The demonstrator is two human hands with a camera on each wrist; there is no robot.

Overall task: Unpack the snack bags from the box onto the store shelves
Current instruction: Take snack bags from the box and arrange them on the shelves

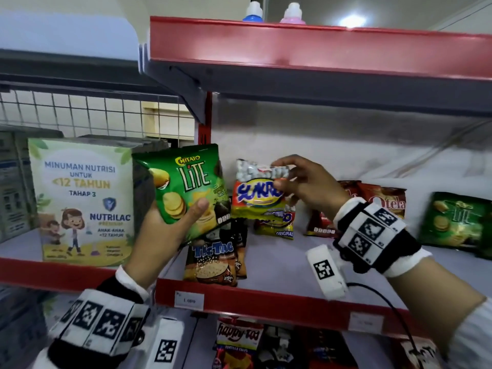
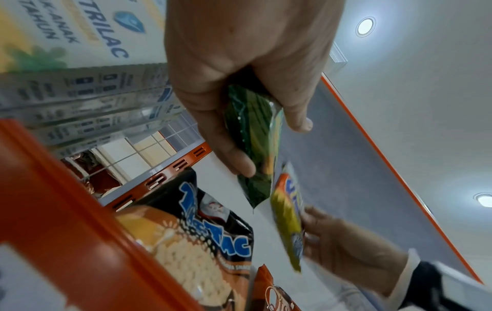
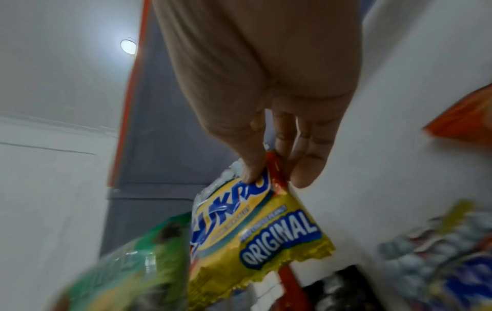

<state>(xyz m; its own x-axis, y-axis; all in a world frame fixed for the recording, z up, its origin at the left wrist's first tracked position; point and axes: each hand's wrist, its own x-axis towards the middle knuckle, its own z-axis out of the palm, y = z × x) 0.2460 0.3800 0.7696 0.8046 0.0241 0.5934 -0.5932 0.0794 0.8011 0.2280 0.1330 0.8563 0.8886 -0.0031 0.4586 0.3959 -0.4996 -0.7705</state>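
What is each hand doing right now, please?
Left hand: closed, gripping the green Chitato Lite bag.
Right hand: closed, pinching the top of the yellow Sukro bag.

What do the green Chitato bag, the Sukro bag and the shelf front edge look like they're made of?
Chitato Lite bag: glossy printed plastic film, probably foil-lined; highlights, soft creases.
Sukro bag: thin plastic film, clear at the top where white nuts show, printed below; crimped zigzag bottom seal.
Shelf front edge: looks like red-painted sheet metal, semi-gloss; plastic not excluded.
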